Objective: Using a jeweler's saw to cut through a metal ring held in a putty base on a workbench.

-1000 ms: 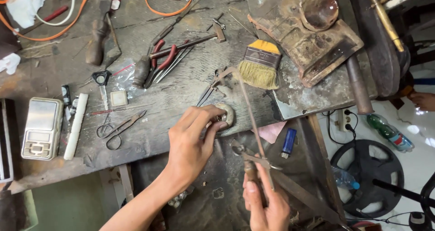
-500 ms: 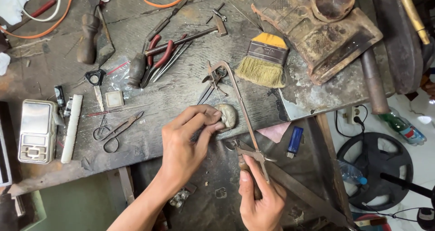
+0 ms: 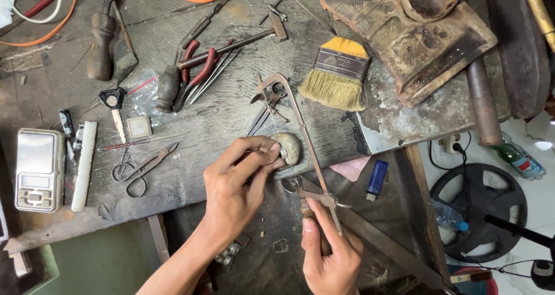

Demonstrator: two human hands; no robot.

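My left hand (image 3: 240,182) pinches a small metal piece against a rounded grey lump (image 3: 289,147) at the front edge of the worn workbench (image 3: 191,127). Below it, my right hand (image 3: 329,254) grips the wooden handle of a jeweller's saw (image 3: 300,133). The saw's metal frame reaches up and away over the bench, and its blade end sits beside the lump. Both hands are close together, the right one nearer to me.
A yellow-handled brush (image 3: 338,75), red pliers (image 3: 196,69), a small hammer (image 3: 231,43), scissors (image 3: 141,168), a pocket scale (image 3: 39,169) and a white file stick (image 3: 84,165) lie on the bench. A rusty metal block (image 3: 416,40) stands far right. A blue lighter (image 3: 377,178) lies below the edge.
The view has shifted and drawn nearer. My right hand with the saw handle has come up closer to the left hand, which keeps its pinch at the grey lump.
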